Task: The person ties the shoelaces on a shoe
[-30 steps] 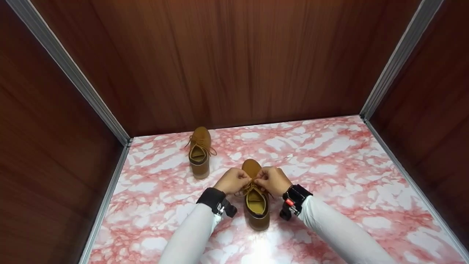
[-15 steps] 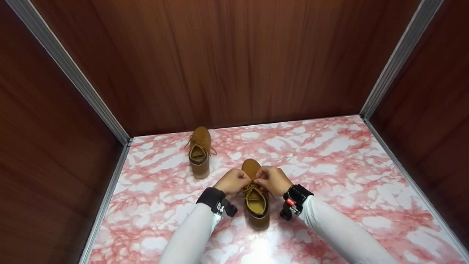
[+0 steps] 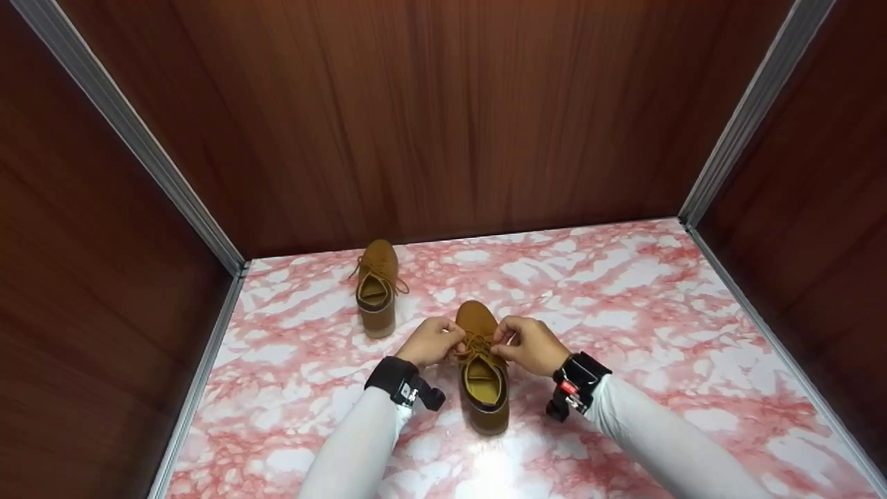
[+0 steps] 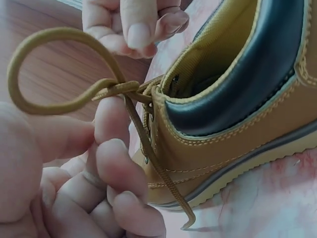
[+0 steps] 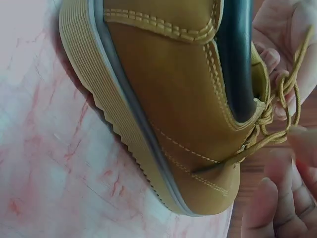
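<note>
A tan lace-up shoe stands on the floor between my hands, toe pointing away. A shoelace rises from it in a large loop, and a loose lace end hangs down its left side. My left hand pinches low on the lace, with a fingertip right under the crossing beside the loop. On the other side my right hand is loosely curved close to the laces. Its thumb overlaps a lace strand in the right wrist view, apart from the other fingers.
A second tan shoe, its laces spread loosely, stands farther off to the left. The floor has a red and white marbled pattern. Dark wood panels with grey metal corner strips enclose the space on three sides.
My hands have drawn apart: the right moved right, away from the knot, and the left shifted slightly left. More of the laces show between them. Both shoes stay in place.
</note>
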The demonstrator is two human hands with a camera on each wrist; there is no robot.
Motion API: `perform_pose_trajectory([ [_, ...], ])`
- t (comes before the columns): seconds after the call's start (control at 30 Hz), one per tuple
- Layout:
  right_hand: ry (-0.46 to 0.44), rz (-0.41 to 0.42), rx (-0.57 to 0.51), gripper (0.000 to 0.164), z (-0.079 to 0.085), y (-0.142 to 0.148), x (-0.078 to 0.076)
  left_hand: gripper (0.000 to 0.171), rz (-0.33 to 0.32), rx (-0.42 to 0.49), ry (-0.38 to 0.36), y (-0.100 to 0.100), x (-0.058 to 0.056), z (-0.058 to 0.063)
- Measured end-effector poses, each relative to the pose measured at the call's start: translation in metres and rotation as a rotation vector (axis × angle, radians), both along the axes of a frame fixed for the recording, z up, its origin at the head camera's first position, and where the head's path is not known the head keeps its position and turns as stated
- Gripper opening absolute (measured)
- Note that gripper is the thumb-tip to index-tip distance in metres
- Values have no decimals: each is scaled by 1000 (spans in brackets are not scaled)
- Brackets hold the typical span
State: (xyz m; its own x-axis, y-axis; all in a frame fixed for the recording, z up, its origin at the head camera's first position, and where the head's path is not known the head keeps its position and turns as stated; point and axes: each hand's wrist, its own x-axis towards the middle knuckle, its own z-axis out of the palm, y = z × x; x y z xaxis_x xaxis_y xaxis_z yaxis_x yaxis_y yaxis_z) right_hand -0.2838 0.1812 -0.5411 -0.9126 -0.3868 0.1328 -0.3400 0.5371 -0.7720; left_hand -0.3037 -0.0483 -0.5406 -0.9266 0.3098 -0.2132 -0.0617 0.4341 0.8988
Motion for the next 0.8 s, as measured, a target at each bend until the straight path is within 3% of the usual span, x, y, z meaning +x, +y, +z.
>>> perform_pose_trajectory([
  [0.17, -21, 98, -27, 25, 3, -3, 6, 19, 28, 83, -49, -1, 0, -2],
  [0.3, -28, 129, -40, 33, 6, -7, 10, 19, 29, 120, -71, -1, 2, 0],
  [0.4, -12, 120, -52, 32, 9, -10, 11, 18, 27, 151, -89, 1, 3, 1],
  [0.57, 28, 77, -89, 14, 10, -13, 10, 15, 12, 164, -87, 1, 3, 0],
  [0.8, -95, 11, -154, 15, 12, -6, 3, 18, 5, 86, -7, -3, 4, -1],
])
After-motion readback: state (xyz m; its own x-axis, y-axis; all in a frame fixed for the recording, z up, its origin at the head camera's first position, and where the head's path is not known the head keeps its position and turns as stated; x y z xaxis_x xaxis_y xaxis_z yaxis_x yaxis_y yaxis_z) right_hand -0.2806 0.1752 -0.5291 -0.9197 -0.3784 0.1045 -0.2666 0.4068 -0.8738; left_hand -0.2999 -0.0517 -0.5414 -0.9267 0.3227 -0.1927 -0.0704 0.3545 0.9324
